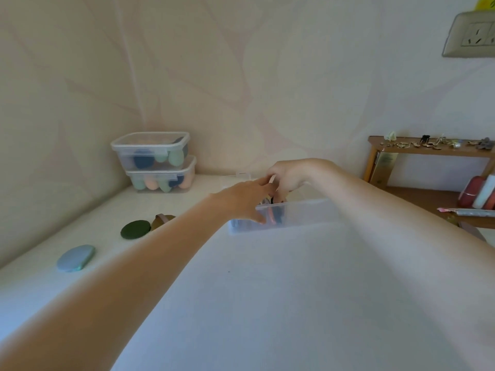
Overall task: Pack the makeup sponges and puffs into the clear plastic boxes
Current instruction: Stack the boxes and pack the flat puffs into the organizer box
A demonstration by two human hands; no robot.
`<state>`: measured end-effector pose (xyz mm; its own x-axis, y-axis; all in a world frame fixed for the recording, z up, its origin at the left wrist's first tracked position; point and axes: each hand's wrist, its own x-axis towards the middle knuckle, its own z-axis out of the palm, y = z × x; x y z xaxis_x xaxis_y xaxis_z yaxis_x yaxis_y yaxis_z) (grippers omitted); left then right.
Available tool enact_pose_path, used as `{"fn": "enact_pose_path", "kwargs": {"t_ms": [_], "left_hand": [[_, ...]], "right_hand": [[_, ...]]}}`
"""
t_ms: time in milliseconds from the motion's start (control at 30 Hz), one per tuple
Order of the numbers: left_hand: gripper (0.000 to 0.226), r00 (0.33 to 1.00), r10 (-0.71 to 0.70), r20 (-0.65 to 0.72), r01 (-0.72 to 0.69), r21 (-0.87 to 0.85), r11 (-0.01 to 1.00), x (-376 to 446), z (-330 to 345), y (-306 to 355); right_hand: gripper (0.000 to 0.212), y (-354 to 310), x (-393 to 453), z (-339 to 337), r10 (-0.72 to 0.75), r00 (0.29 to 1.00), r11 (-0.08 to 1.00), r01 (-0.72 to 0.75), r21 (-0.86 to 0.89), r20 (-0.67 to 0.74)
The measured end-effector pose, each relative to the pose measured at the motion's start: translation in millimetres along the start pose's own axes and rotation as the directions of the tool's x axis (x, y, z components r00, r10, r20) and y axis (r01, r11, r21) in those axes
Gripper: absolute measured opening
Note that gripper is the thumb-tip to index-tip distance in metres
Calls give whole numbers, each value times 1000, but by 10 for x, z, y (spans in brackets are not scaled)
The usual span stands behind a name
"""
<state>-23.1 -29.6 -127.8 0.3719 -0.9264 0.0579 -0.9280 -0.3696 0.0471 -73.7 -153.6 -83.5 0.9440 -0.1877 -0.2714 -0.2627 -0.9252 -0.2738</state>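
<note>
Both my hands meet over the open box (294,211): left hand (243,196) steadying, right hand (288,178) seemingly pinching a puff; press it flat.

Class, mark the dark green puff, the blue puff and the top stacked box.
dark green puff (135,229), head view, centre of its flat face
blue puff (75,258), head view, middle of its top
top stacked box (151,139), head view, its lid

Both hands meet over an open clear box (294,214) on the white surface (267,290): the left hand (246,199) reaches in, and the right hand (288,178) curls its fingers above, perhaps pinching something. Two lidded boxes (158,162) stand stacked by the wall; a green puff (135,229) and a blue puff (75,258) lie loose.
</note>
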Motion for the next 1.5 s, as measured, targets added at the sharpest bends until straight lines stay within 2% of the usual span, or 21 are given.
{"fn": "enact_pose_path", "kwargs": {"t_ms": [100, 167, 233, 300, 367, 400, 467, 567, 633, 833, 900, 933, 1000, 1067, 1100, 1167, 1267, 1333, 1367, 1433, 1500], "left_hand": [[63, 999, -28, -37, 27, -20, 999, -87, 39, 25], [56, 993, -24, -118, 24, 2, 1000, -167, 69, 15], [48, 970, -27, -241, 20, -31, 999, -282, 61, -11], [39, 937, -80, -340, 52, -90, 995, -457, 17, -95], [33, 915, -158, -372, 118, -128, 985, -671, -5, -255], [31, 910, -207, -359, 172, -127, 977, -773, -5, -351], [28, 897, -338, -283, 324, -97, 941, -989, 9, -577], [27, 819, -535, -208, 532, -72, 844, -1321, 38, -919], [29, 772, -619, -144, 618, -59, 784, -1569, 40, -1101], [39, 649, -751, 119, 746, 94, 660, -2086, 103, -1378], [41, 635, -762, 130, 763, 49, 645, -2172, 118, -1424], [39, 635, -763, 118, 771, -37, 636, -2192, 107, -1459], [30, 626, -769, 128, 746, -386, 542, -2231, 74, -1531], [18, 644, -751, 143, 619, -675, 402, -2220, 2, -1527], [14, 663, -735, 139, 556, -749, 360, -2190, -31, -1498], [13, 716, -686, 130, 453, -834, 314, -2068, -85, -1400], [9, 808, -587, 56, 267, -922, 280, -1754, -135, -1185], [2, 810, -586, -11, 209, -929, 306, -1451, -157, -992], [7, 798, -600, -61, 201, -911, 361, -1268, -160, -883], [22, 773, -595, -220, 188, -816, 546, -954, -150, -681], [24, 794, -489, -360, 150, -664, 732, -673, -139, -430]], "right_hand": [[35, -49, -149, -87, -15, 987, 1000, 17, 14, -163], [24, -145, -234, -91, -43, 952, 999, 46, 2, -304], [20, -279, -301, -36, -98, 895, 991, 130, 44, -434], [23, -466, -329, 111, -122, 806, 972, 215, 95, -579], [26, -684, -303, 325, -129, 712, 956, 274, 103, -690], [26, -792, -271, 439, -146, 702, 949, 299, 102, -697], [25, -1020, -180, 680, -212, 747, 935, 343, 93, -630], [20, -1327, 45, 966, -297, 805, 914, 395, 90, -513], [20, -1553, 147, 1093, -329, 831, 891, 431, 144, -448], [26, -2250, 228, 1461, -481, 842, 850, 516, 105, -243], [23, -2407, 238, 1557, -508, 836, 831, 539, 135, -207], [22, -2443, 236, 1569, -518, 835, 823, 546, 155, -188], [28, -2461, 246, 1544, -503, 850, 826, 526, 203, -155], [25, -2398, 275, 1472, -439, 884, 829, 467, 307, -160], [20, -2342, 295, 1423, -399, 900, 814, 436, 384, -175], [26, -2172, 296, 1266, -352, 917, 765, 398, 507, -190], [27, -1783, 159, 951, -302, 931, 738, 363, 569, -203], [26, -1476, 53, 751, -241, 928, 704, 368, 608, -283], [27, -1304, 2, 656, -183, 917, 685, 378, 622, -355], [28, -972, -55, 500, -34, 862, 687, 388, 615, -506], [25, -590, -137, 355, 127, 756, 766, 336, 548, -642]]}}
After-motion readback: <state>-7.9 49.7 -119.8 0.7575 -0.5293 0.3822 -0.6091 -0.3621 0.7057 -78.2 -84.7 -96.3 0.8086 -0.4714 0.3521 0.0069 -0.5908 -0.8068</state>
